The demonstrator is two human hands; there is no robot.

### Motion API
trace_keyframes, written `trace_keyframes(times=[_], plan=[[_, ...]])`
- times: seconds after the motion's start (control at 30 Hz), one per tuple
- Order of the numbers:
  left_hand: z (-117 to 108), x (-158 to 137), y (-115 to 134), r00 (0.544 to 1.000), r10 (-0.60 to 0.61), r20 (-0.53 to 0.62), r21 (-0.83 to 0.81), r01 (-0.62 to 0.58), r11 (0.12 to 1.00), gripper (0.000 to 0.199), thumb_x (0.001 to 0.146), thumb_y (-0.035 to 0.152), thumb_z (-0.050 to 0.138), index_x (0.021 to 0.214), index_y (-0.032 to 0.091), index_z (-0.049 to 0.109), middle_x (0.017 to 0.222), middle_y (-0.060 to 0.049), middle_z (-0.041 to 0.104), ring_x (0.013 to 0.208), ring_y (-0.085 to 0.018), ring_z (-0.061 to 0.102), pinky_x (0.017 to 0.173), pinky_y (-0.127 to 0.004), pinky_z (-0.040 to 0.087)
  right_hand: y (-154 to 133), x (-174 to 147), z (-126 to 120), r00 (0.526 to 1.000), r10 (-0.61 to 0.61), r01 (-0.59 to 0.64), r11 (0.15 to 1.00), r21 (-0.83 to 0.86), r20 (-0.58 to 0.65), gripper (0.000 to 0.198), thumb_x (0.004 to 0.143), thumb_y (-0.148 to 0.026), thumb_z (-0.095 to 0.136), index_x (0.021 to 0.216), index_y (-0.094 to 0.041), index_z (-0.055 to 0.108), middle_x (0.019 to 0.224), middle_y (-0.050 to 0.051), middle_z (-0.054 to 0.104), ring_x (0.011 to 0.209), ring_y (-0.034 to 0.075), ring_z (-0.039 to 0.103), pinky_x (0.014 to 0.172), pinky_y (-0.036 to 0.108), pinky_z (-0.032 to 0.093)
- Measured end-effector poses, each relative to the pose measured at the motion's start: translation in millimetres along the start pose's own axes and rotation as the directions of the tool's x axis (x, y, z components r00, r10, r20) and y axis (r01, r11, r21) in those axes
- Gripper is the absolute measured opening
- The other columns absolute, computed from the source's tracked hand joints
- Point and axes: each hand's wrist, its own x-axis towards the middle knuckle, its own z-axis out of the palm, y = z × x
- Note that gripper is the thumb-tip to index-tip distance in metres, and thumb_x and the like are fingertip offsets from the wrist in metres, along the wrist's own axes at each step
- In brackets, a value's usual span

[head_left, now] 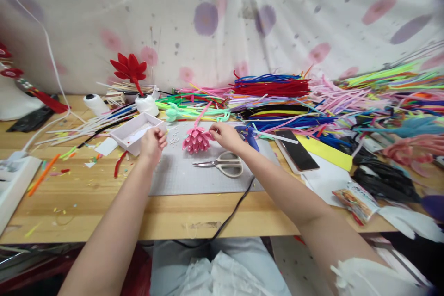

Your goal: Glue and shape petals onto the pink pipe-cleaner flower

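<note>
A pink pipe-cleaner flower [197,141] lies head down on the grey cutting mat [173,180], its pink stem pointing up and away. The fingers of my right hand [224,136] are pinched at the flower's right edge. My left hand [152,145] is raised beside the white box [128,129], its fingers curled in; whatever they may hold is too small to see. Small white beads [174,140] are scattered on the mat between my left hand and the flower. Scissors [224,164] with pale handles lie closed in front of the flower. A blue glue gun [249,136] rests behind my right wrist.
Bundles of coloured pipe cleaners [270,88] line the back of the table. A red flower [130,71] stands in a white thread spool [147,105]. At right lie a phone [298,150], yellow card [324,151] and snack packet [357,201]. A black cable [236,210] crosses the front edge.
</note>
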Motion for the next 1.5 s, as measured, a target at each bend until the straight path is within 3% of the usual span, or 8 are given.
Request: trace_keyframes(times=[0.1, 0.23, 0.53, 0.77, 1.0, 1.23, 1.4, 1.5], plan=[[-17, 0, 10, 0.991, -0.123, -0.044, -0.271, 0.107, 0.957, 0.021, 0.073, 0.017, 0.040, 0.057, 0.019, 0.027, 0.048, 0.008, 0.023, 0.034, -0.002, 0.017, 0.030, -0.013, 0.013, 3, 3, 3, 0.998, 0.056, -0.055, 0.986, 0.155, 0.000, 0.023, 0.083, -0.025, 0.043, 0.082, -0.017, 0.064, 0.083, 0.002, 0.066, 0.075, 0.012, 0.056, 0.067, 0.022, 0.038], [-34, -4, 10, 0.981, -0.145, -0.128, -0.334, 0.095, 0.938, 0.027, 0.077, 0.015, 0.038, 0.055, 0.018, 0.023, 0.045, 0.008, 0.019, 0.032, -0.002, 0.015, 0.029, -0.011, 0.011, 3, 1, 7, 0.995, 0.093, -0.101, 0.962, 0.256, 0.041, 0.024, 0.083, -0.032, 0.048, 0.085, -0.016, 0.065, 0.084, 0.002, 0.066, 0.075, 0.012, 0.056, 0.067, 0.022, 0.039], [-18, -10, -17, 0.978, 0.022, -0.208, -0.044, -0.032, 0.999, 0.017, 0.076, 0.019, 0.054, 0.062, 0.013, 0.049, 0.053, 0.003, 0.047, 0.040, -0.002, 0.037, 0.039, -0.012, 0.032, -16, -4, 12, 0.991, 0.125, -0.121, 0.990, 0.078, -0.043, 0.016, 0.080, -0.031, 0.052, 0.076, -0.018, 0.061, 0.085, 0.002, 0.063, 0.079, 0.014, 0.054, 0.067, 0.024, 0.037], [-6, -18, -26, 0.989, 0.036, -0.145, 0.079, -0.025, 0.997, 0.017, 0.064, 0.025, 0.067, 0.066, 0.013, 0.055, 0.061, 0.001, 0.057, 0.049, -0.005, 0.049, 0.051, -0.020, 0.044, -6, -6, -6, 0.952, 0.261, -0.230, 0.954, 0.193, -0.156, 0.023, 0.087, -0.032, 0.036, 0.083, -0.017, 0.053, 0.082, 0.003, 0.058, 0.076, 0.013, 0.052, 0.068, 0.023, 0.037], [25, -31, -22, 0.997, 0.078, 0.012, 0.063, -0.078, 0.995, 0.018, 0.064, 0.019, 0.059, 0.081, 0.012, 0.060, 0.061, 0.002, 0.056, 0.047, -0.005, 0.045, 0.049, -0.021, 0.045, -29, -10, -8, 0.987, 0.026, 0.001, 0.986, 0.168, -0.158, 0.028, 0.089, -0.032, 0.030, 0.069, -0.020, 0.045, 0.068, 0.001, 0.050, 0.065, 0.013, 0.044, 0.061, 0.023, 0.030], [12, -25, -18, 0.979, 0.204, -0.019, 0.251, -0.193, 0.948, 0.020, 0.072, 0.024, 0.051, 0.088, 0.014, 0.059, 0.050, 0.007, 0.043, 0.040, -0.005, 0.038, 0.039, -0.017, 0.041, -25, -8, -15, 0.987, -0.109, 0.150, 0.896, 0.418, -0.119, 0.036, 0.084, -0.038, 0.043, 0.054, -0.018, 0.040, 0.055, -0.004, 0.039, 0.054, 0.008, 0.036, 0.055, 0.022, 0.027], [-3, -15, -20, 0.971, 0.231, -0.055, 0.455, -0.182, 0.872, 0.028, 0.079, 0.034, 0.046, 0.092, 0.014, 0.061, 0.044, 0.008, 0.034, 0.037, -0.008, 0.038, 0.041, -0.022, 0.043, -16, -18, -32, 0.946, -0.291, 0.111, 0.700, 0.706, 0.140, 0.029, 0.073, -0.042, 0.061, 0.067, -0.016, 0.051, 0.062, -0.002, 0.052, 0.055, 0.008, 0.045, 0.052, 0.021, 0.034], [-17, -7, -22, 0.950, 0.281, -0.134, 0.623, -0.140, 0.770, 0.031, 0.081, 0.034, 0.042, 0.096, 0.016, 0.063, 0.050, 0.005, 0.040, 0.042, -0.011, 0.044, 0.050, -0.028, 0.047, -14, -24, -36, 0.898, -0.313, 0.016, 0.724, 0.689, 0.308, 0.039, 0.080, -0.048, 0.051, 0.057, -0.017, 0.045, 0.046, -0.006, 0.042, 0.042, 0.005, 0.035, 0.043, 0.019, 0.027]])
